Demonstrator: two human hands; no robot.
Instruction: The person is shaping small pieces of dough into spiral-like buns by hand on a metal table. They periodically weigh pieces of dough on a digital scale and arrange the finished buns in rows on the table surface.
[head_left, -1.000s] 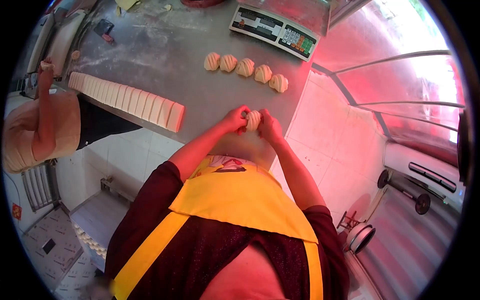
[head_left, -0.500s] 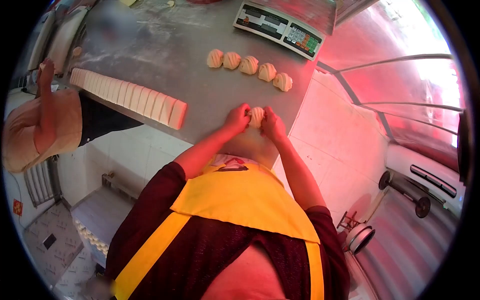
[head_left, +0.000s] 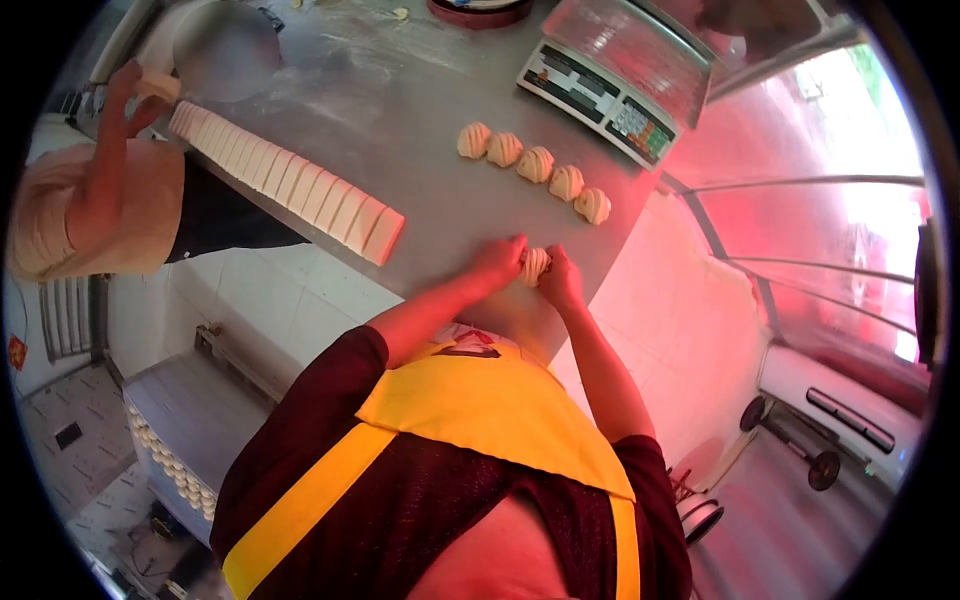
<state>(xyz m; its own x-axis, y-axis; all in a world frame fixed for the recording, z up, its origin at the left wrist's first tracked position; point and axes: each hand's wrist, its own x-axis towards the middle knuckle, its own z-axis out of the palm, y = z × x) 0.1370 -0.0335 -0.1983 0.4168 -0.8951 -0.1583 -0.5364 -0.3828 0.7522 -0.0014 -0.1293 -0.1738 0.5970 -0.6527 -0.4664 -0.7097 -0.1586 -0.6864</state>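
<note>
At the near edge of a metal bench, a worker in a yellow apron is handling a ridged dough piece, with the left hand pinching one end and the right hand pinching the other. Some fingertips are being hidden by the grip, and whether the piece is touching the metal cannot be told. Taking that piece as the clock's center, five shaped buns are lying in a slanting row from 11 to 1 o'clock, while a scale is sitting beyond them toward 1 o'clock. A long line of cut dough slices is stretching from 9 toward 10 o'clock, its closest end standing just left of the left arm. Out at 9 o'clock, a co-worker is reaching toward the line's far end. Pale pieces are showing in rows at 8 o'clock, below bench level.
</note>
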